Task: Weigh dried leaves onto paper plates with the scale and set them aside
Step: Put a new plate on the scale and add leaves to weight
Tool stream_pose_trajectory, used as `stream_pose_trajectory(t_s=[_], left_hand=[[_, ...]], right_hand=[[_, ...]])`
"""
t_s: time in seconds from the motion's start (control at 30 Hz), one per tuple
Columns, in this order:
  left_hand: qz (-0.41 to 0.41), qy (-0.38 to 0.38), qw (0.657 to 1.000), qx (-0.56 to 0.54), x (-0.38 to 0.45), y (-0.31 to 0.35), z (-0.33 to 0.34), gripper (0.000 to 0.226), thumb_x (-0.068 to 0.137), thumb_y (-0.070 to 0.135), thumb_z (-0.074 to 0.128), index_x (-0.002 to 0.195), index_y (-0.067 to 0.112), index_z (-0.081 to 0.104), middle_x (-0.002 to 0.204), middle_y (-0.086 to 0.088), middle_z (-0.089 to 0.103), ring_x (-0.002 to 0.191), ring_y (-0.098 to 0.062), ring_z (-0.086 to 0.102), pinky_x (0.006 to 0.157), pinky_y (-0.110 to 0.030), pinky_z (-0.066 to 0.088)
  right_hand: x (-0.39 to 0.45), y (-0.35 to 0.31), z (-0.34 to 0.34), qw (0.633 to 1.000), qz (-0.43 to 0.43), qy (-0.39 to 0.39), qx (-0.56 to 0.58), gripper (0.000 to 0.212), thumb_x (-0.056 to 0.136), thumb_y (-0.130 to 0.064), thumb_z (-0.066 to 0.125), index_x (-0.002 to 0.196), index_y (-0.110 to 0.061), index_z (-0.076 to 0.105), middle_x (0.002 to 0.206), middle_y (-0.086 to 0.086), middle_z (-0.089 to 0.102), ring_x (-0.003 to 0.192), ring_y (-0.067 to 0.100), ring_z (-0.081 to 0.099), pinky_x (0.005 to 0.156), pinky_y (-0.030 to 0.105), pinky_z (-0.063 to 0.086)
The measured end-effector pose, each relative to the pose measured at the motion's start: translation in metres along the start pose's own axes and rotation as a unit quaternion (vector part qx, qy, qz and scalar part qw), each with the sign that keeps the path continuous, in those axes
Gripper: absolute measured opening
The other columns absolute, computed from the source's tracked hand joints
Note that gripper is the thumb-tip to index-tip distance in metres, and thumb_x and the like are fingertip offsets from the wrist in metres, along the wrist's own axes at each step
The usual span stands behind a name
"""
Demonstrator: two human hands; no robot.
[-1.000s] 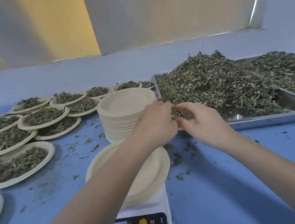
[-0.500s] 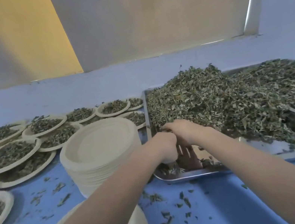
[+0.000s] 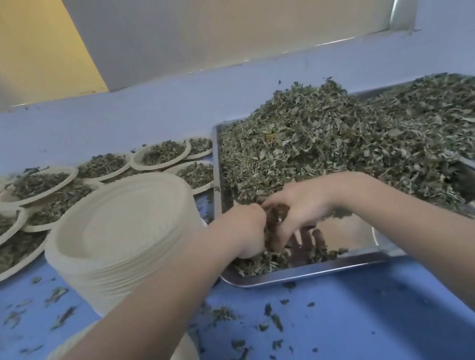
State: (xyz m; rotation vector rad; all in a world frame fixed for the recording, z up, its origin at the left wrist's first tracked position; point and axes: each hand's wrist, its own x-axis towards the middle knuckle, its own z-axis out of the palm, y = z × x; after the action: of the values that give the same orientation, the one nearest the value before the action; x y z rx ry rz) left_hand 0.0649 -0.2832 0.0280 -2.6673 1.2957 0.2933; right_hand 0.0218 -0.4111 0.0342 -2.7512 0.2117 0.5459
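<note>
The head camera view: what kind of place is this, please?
Probably a small workroom for portioning dried herbs or tea, not a home kitchen. A large metal tray holds a heap of dried leaves, many filled paper plates cover the blue table, and a stack of empty plates waits.

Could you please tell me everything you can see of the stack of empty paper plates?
The stack of empty paper plates is off-white, round and shallow, looking like pressed paper pulp with faintly ribbed rims. Many plates nest tidily, upright, on the blue table. It stands just left of the metal tray, in front of the filled plates. The left forearm crosses before its lower right edge; whether they touch is unclear.
</note>
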Motion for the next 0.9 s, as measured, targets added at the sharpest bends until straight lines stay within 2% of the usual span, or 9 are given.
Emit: stream_pose_trajectory(t_s=[0.07,0.23,0.33,0.4,0.47,0.6,0.73,0.8,0.9], left_hand=[[0.025,0.006,1.000,0.008,-0.001,0.001,0.000,0.040,0.091,0.010,0.051,0.129,-0.001,0.045,0.125,-0.016,0.055,0.113,-0.028,0.054,0.081,-0.027,0.042],[0.019,0.030,0.999,-0.001,-0.015,-0.004,-0.008,0.035,0.089,0.007,0.049,0.123,0.000,0.053,0.117,-0.015,0.060,0.106,-0.027,0.057,0.071,-0.025,0.041],[0.003,0.001,1.000,0.013,-0.024,-0.002,-0.012,0.036,0.085,0.012,0.060,0.118,0.002,0.053,0.107,-0.011,0.061,0.089,-0.022,0.055,0.052,-0.021,0.038],[-0.001,-0.044,0.998,0.034,-0.026,0.004,-0.013,0.034,0.083,0.013,0.063,0.115,0.004,0.055,0.091,-0.007,0.056,0.081,-0.020,0.050,0.048,-0.020,0.036],[0.004,-0.068,0.997,0.048,-0.024,0.009,-0.012,0.030,0.084,0.010,0.060,0.114,0.004,0.057,0.084,-0.004,0.051,0.081,-0.021,0.049,0.059,-0.024,0.040],[0.016,-0.042,0.998,0.040,-0.022,0.012,-0.003,0.033,0.088,0.009,0.054,0.120,0.003,0.053,0.110,-0.011,0.059,0.097,-0.027,0.057,0.072,-0.025,0.042],[0.017,-0.003,1.000,-0.025,-0.020,0.011,0.006,0.032,0.091,0.008,0.046,0.122,-0.001,0.052,0.124,-0.016,0.056,0.112,-0.029,0.054,0.075,-0.025,0.038],[-0.010,0.020,0.996,-0.086,-0.019,0.011,0.007,0.028,0.090,0.003,0.045,0.116,-0.002,0.055,0.117,-0.017,0.060,0.107,-0.029,0.057,0.072,-0.025,0.039],[-0.065,0.019,0.972,-0.226,-0.015,0.010,0.008,0.025,0.088,-0.003,0.049,0.113,-0.006,0.054,0.097,-0.018,0.064,0.091,-0.032,0.064,0.072,-0.032,0.054]], right_hand=[[0.001,-0.003,0.011,0.999,0.012,-0.031,-0.020,0.079,0.070,-0.041,0.077,0.137,-0.028,0.038,0.116,0.005,0.042,0.095,0.023,0.060,0.080,0.036,0.054],[0.009,-0.011,0.027,0.994,-0.064,0.083,0.029,0.044,0.070,-0.029,0.076,0.101,-0.033,0.045,0.072,-0.008,0.055,0.065,0.018,0.063,0.053,0.022,0.045],[0.006,-0.016,0.034,0.989,-0.082,0.123,0.008,0.027,0.069,-0.024,0.076,0.072,-0.027,0.049,0.057,-0.012,0.056,0.056,0.014,0.061,0.047,0.018,0.040],[0.001,-0.019,0.037,0.990,-0.089,0.107,0.034,0.028,0.071,-0.021,0.076,0.068,-0.029,0.049,0.057,-0.014,0.055,0.051,0.008,0.057,0.045,0.016,0.039],[-0.006,-0.022,0.035,0.994,-0.085,0.062,0.042,0.019,0.077,-0.020,0.072,0.076,-0.025,0.054,0.063,-0.011,0.055,0.055,0.008,0.055,0.046,0.014,0.041],[-0.020,-0.023,0.029,0.983,-0.044,-0.040,0.172,0.016,0.086,-0.009,0.061,0.077,-0.021,0.055,0.067,-0.005,0.054,0.047,0.001,0.053,0.046,0.018,0.044],[-0.014,-0.030,0.038,0.995,-0.022,0.046,0.087,0.020,0.080,-0.015,0.071,0.069,-0.017,0.054,0.064,-0.004,0.054,0.057,0.010,0.049,0.049,0.020,0.042],[-0.010,-0.033,0.043,0.993,-0.020,0.114,0.019,0.028,0.074,-0.024,0.075,0.061,-0.019,0.051,0.058,-0.007,0.051,0.054,0.008,0.045,0.046,0.019,0.036],[-0.010,-0.028,0.043,0.983,-0.002,0.163,0.082,0.024,0.068,-0.021,0.078,0.062,-0.024,0.055,0.061,-0.005,0.057,0.051,0.006,0.046,0.045,0.017,0.039]])
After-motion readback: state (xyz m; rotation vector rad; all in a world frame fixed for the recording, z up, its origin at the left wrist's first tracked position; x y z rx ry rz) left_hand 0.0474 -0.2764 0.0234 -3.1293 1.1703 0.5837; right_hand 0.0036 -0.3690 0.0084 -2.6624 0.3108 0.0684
